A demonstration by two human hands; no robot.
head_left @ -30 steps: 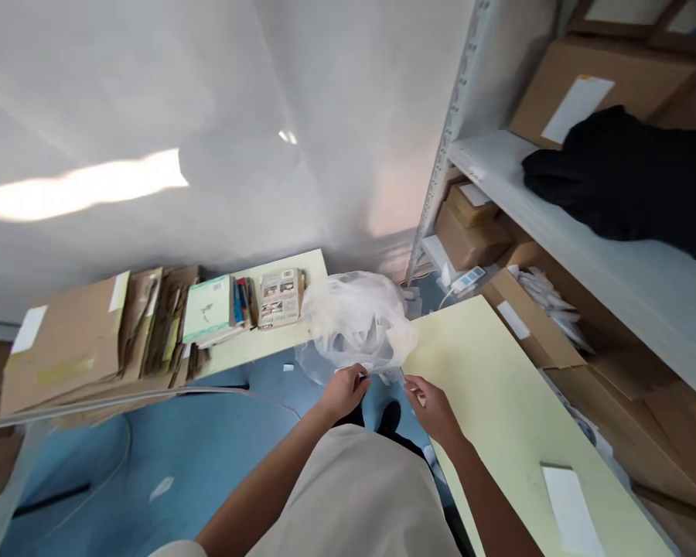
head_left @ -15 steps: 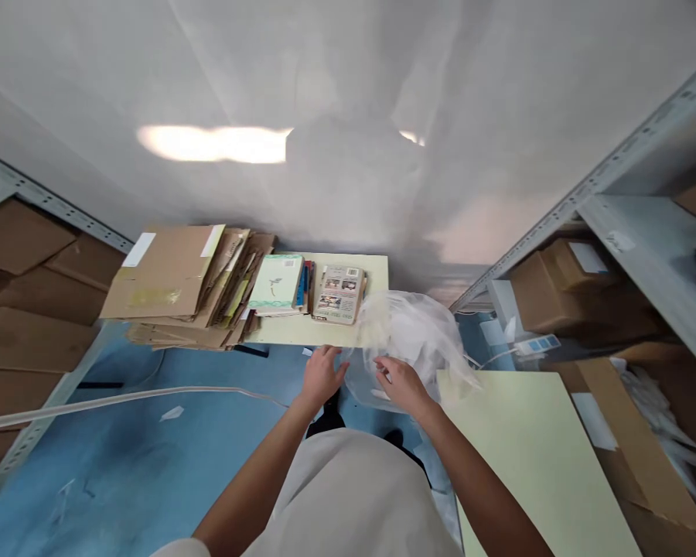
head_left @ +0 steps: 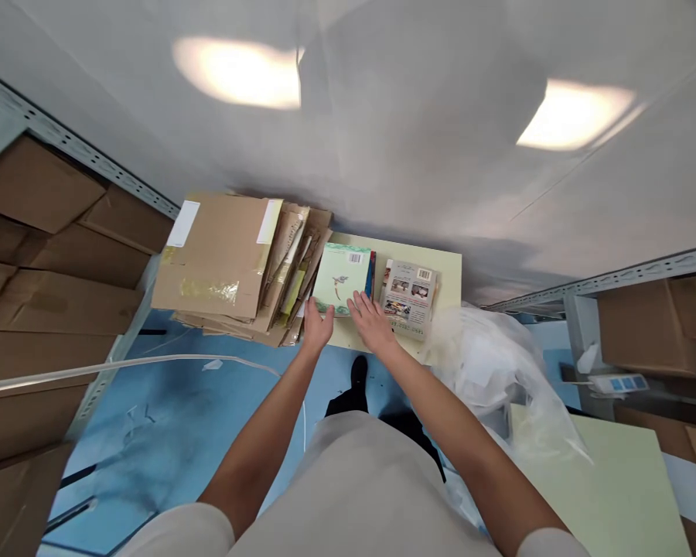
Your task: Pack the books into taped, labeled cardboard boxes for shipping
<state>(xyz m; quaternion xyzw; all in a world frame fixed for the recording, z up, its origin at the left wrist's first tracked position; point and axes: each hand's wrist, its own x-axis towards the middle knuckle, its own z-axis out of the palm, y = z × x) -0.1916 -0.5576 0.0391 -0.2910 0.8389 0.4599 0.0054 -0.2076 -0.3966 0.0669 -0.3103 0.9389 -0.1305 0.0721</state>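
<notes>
A pale green book (head_left: 342, 277) with a barcode and a small bird-like drawing lies on top of a stack of books on the light table (head_left: 449, 271). My left hand (head_left: 318, 326) is at the stack's near left corner, thumb apart from its fingers. At the near right corner, my right hand (head_left: 373, 323) lies with its fingers stretched out over the green book's edge. Both hands touch or nearly touch the stack; neither is closed round it. Right of it sits a second stack, topped by a grey book (head_left: 411, 298) with photos.
Flattened cardboard boxes (head_left: 220, 255) are piled left of the books. A clear plastic bag (head_left: 487, 363) bulges between this table and another pale table (head_left: 609, 464). Shelves with cartons (head_left: 63, 302) stand on both sides. A white cable (head_left: 151, 362) crosses at left.
Both hands have moved from beside the plastic bag to the green book's stack. The view has turned, so the table and bag appear further right.
</notes>
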